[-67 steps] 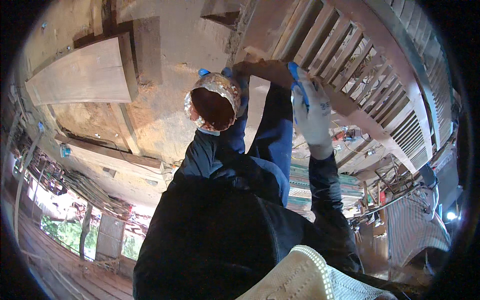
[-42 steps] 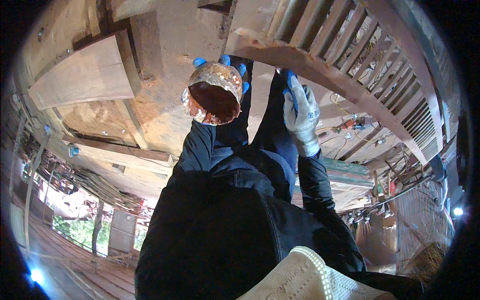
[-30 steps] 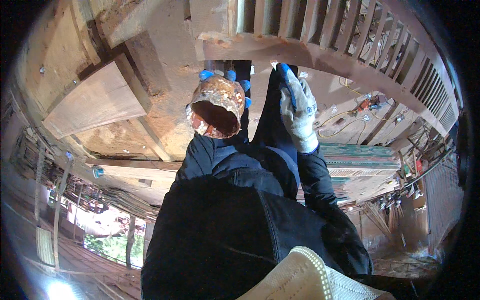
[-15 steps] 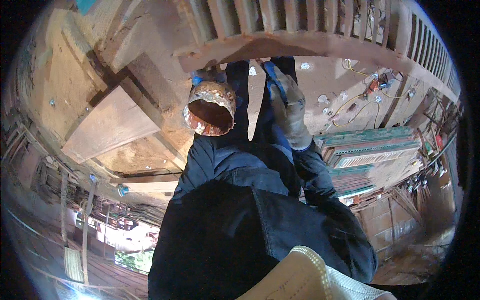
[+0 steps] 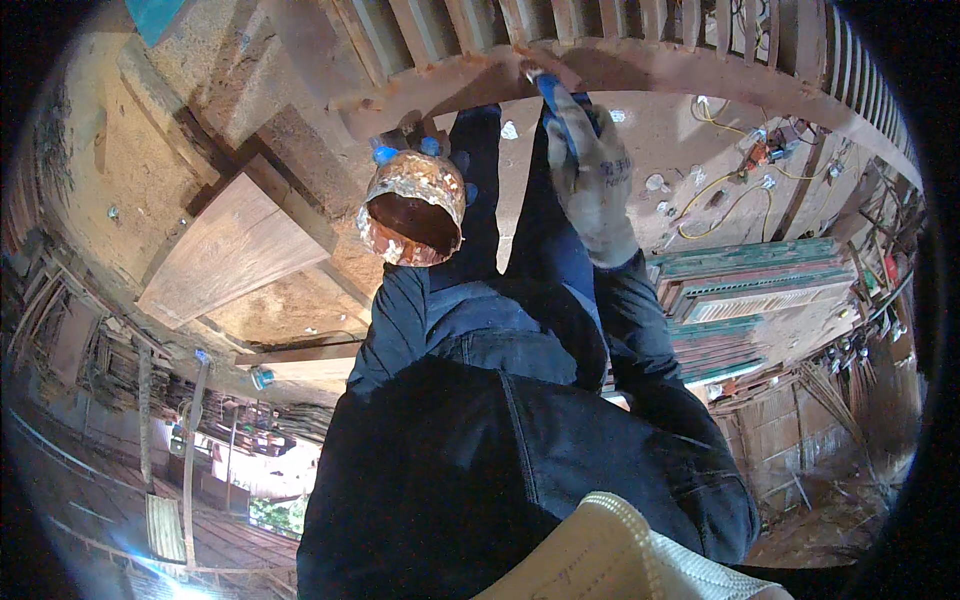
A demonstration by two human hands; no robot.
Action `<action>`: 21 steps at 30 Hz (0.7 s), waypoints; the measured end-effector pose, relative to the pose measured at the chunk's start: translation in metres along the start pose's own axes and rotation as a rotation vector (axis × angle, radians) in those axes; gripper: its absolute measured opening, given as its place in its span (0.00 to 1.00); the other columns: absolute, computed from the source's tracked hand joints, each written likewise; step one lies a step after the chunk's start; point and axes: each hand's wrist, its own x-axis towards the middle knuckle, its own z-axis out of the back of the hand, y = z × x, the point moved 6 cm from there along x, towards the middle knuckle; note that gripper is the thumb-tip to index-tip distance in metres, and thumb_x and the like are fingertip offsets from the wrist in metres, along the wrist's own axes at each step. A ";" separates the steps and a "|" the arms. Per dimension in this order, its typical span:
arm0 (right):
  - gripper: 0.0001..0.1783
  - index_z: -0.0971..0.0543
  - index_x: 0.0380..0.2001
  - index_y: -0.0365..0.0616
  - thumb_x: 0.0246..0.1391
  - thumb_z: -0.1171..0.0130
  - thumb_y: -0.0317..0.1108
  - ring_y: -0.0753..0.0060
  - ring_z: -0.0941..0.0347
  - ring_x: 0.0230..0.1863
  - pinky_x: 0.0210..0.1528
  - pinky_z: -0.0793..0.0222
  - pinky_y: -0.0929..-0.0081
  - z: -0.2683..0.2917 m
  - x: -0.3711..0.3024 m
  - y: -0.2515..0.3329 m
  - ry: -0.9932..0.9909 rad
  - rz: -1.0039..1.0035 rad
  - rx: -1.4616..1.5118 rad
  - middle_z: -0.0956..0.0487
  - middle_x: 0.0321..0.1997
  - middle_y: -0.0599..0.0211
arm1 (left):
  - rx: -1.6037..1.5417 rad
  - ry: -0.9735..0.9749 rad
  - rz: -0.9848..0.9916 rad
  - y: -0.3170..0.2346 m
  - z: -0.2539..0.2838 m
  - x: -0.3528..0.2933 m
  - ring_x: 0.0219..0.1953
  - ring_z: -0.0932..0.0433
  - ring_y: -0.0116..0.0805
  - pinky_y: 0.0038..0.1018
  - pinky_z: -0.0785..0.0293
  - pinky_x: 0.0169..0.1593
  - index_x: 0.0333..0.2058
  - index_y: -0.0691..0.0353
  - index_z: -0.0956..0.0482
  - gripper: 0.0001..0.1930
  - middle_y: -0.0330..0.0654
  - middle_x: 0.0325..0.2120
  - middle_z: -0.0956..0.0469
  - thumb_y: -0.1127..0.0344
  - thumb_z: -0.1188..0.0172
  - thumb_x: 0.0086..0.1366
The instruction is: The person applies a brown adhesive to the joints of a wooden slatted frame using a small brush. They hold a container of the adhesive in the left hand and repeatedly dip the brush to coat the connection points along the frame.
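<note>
A paint-crusted can (image 5: pixel 415 170), reddish-brown inside, is gripped by my left hand (image 5: pixel 430 147); mostly the blue fingertips of its glove show around the far side. My right hand (image 5: pixel 597 195), in a whitish glove with blue on the fingers, is closed around what looks like a paintbrush (image 5: pixel 531 73). Only the brush's small tip shows past the fingers; the handle is hidden in the glove. That tip meets the front rail of a brown slatted wooden panel (image 5: pixel 440 95). A darker patch marks the rail close to the brush.
On the left lies a tapered wooden board (image 5: pixel 235 250) over sawdust-covered timber. Green and brown louvred panels (image 5: pixel 750 285) are stacked at right. Yellow cord (image 5: pixel 715 225) runs over the floor near a small red device (image 5: pixel 765 150). Scraps of white litter the ground.
My right hand has moved away from me, up to the panel's rail, bringing the brush tip onto it. My left hand still holds the can, with more blue fingertips showing.
</note>
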 end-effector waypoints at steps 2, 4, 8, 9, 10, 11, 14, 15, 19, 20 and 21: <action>0.29 0.26 0.60 0.58 0.54 0.37 0.29 0.57 0.23 0.30 0.30 0.26 0.65 -0.004 0.014 0.005 -0.054 0.092 -0.060 0.24 0.37 0.55 | 0.031 0.182 0.013 -0.001 -0.003 -0.001 0.67 0.41 0.58 0.69 0.42 0.62 0.60 0.43 0.29 0.24 0.47 0.66 0.37 0.44 0.49 0.70; 0.28 0.26 0.59 0.59 0.53 0.36 0.30 0.59 0.23 0.30 0.29 0.26 0.65 -0.015 0.015 0.000 -0.078 0.100 -0.212 0.24 0.38 0.57 | 0.052 0.242 -0.012 0.000 -0.005 -0.002 0.69 0.46 0.61 0.70 0.44 0.63 0.59 0.41 0.27 0.21 0.48 0.67 0.39 0.46 0.48 0.70; 0.28 0.26 0.59 0.60 0.53 0.36 0.32 0.63 0.22 0.30 0.27 0.26 0.67 -0.018 0.018 0.003 -0.036 0.086 -0.360 0.25 0.37 0.60 | -0.015 0.211 -0.036 0.006 -0.011 -0.003 0.70 0.52 0.64 0.70 0.47 0.65 0.58 0.40 0.25 0.20 0.48 0.67 0.41 0.50 0.44 0.69; 0.28 0.26 0.59 0.59 0.53 0.36 0.33 0.63 0.22 0.30 0.27 0.25 0.68 -0.020 0.017 0.003 -0.005 0.078 -0.383 0.25 0.37 0.60 | -0.008 0.178 -0.038 0.005 -0.009 -0.003 0.70 0.50 0.65 0.71 0.47 0.64 0.57 0.38 0.25 0.19 0.47 0.67 0.39 0.50 0.45 0.69; 0.28 0.26 0.59 0.59 0.53 0.36 0.33 0.63 0.22 0.30 0.27 0.25 0.68 -0.022 0.016 0.004 0.027 0.074 -0.403 0.26 0.36 0.60 | 0.000 0.146 -0.043 0.003 -0.008 -0.004 0.69 0.47 0.65 0.72 0.46 0.63 0.57 0.36 0.24 0.19 0.45 0.66 0.37 0.49 0.45 0.69; 0.28 0.26 0.59 0.59 0.53 0.36 0.33 0.63 0.22 0.30 0.27 0.25 0.69 -0.023 0.016 0.006 0.060 0.069 -0.424 0.26 0.36 0.60 | 0.007 0.114 -0.047 0.001 -0.006 -0.005 0.68 0.45 0.65 0.73 0.46 0.63 0.56 0.34 0.24 0.18 0.44 0.65 0.35 0.48 0.45 0.69; 0.29 0.26 0.59 0.58 0.52 0.36 0.33 0.62 0.22 0.29 0.26 0.25 0.69 -0.020 0.017 0.008 0.164 0.003 -0.487 0.27 0.34 0.60 | -0.023 0.127 -0.048 0.004 -0.003 -0.003 0.68 0.46 0.65 0.72 0.46 0.63 0.56 0.35 0.23 0.18 0.44 0.65 0.35 0.48 0.46 0.69; 0.28 0.26 0.59 0.58 0.52 0.36 0.32 0.62 0.22 0.29 0.26 0.25 0.69 -0.018 0.015 0.007 0.141 -0.025 -0.475 0.27 0.34 0.60 | -0.043 0.131 0.000 0.004 -0.004 -0.002 0.68 0.46 0.65 0.70 0.46 0.64 0.56 0.36 0.23 0.18 0.44 0.66 0.37 0.48 0.47 0.70; 0.28 0.26 0.58 0.57 0.52 0.36 0.31 0.60 0.22 0.29 0.27 0.24 0.67 -0.017 0.007 0.005 0.025 -0.070 -0.354 0.25 0.37 0.58 | 0.025 0.220 0.004 0.000 -0.012 0.001 0.69 0.46 0.64 0.69 0.47 0.65 0.57 0.35 0.23 0.19 0.43 0.66 0.37 0.48 0.47 0.69; 0.28 0.26 0.59 0.57 0.52 0.36 0.31 0.59 0.22 0.29 0.27 0.24 0.66 -0.015 0.006 0.005 -0.007 -0.065 -0.307 0.25 0.38 0.57 | 0.002 0.225 0.000 0.000 -0.011 0.000 0.68 0.46 0.64 0.69 0.47 0.65 0.57 0.35 0.23 0.19 0.43 0.66 0.37 0.47 0.47 0.69; 0.30 0.27 0.60 0.58 0.52 0.36 0.31 0.59 0.22 0.29 0.28 0.23 0.66 -0.016 0.006 0.004 0.019 -0.067 -0.249 0.24 0.40 0.57 | -0.020 0.230 -0.005 0.000 -0.011 -0.002 0.68 0.45 0.64 0.69 0.46 0.65 0.57 0.34 0.23 0.18 0.44 0.66 0.37 0.47 0.47 0.69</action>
